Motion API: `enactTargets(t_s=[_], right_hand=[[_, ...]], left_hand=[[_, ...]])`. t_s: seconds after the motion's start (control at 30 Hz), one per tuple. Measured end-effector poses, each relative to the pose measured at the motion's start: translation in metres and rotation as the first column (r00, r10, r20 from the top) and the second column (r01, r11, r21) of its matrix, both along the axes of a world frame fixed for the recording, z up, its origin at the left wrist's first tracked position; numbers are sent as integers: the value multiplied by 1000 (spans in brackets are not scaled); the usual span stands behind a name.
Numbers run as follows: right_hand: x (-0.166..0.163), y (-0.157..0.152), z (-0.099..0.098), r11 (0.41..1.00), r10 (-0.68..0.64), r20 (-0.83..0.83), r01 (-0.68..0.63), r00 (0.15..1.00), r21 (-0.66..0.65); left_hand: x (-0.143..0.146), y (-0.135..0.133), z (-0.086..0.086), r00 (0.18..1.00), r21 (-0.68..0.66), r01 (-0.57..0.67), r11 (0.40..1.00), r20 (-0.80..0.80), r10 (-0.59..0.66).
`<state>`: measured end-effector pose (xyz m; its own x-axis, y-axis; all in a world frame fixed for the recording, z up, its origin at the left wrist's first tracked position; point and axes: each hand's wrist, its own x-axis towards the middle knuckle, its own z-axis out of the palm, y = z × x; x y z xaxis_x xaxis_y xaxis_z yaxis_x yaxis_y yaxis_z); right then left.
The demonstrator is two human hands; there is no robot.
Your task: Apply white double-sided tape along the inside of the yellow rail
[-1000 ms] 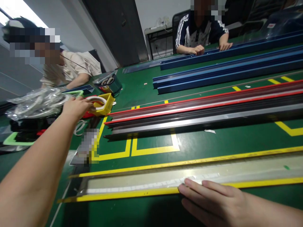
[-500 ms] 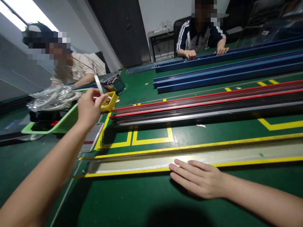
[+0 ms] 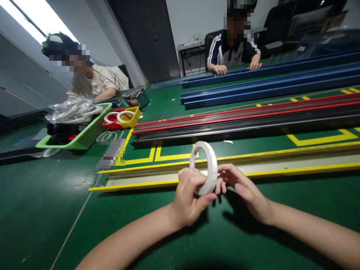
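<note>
My left hand [image 3: 189, 197] is closed around a white roll of tape [image 3: 207, 165], held upright just above the green table. My right hand [image 3: 241, 187] pinches the roll's right side with its fingertips. Both hands sit at the near edge of a long yellow-edged grey rail [image 3: 281, 167] that runs across the table in front of me.
A yellow tray [image 3: 132, 120] and a red holder [image 3: 110, 123] with tape rolls stand at the left, beside a green basket [image 3: 84, 137] of plastic-wrapped items. Red, black and blue rails [image 3: 253, 116] lie farther back. Two other people sit at the table's far and left sides.
My left hand picked a tape roll from the yellow tray and brought it back to the near rail. My right hand lifted off the rail and took hold of the roll.
</note>
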<state>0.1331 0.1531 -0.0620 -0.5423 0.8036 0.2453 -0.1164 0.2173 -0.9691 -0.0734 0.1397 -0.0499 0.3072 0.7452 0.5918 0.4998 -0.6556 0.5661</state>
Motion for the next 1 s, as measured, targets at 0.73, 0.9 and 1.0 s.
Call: enactTargets(t_s=[0.73,0.9,1.0], right_hand=[[0,-29,-24,679,60,-442,-361,895,-639],[1,-29,-28,729,173,-359,-364,917,-579],[5,-28,-30,765,274,-316,-405,908,-501]], left_hand=[[-8,-2,-29,956,339,276,899,-193,-221],[-9,5,-34,987,266,158,951,-29,-156],[-9,5,-35,986,213,154,965,-90,-137]])
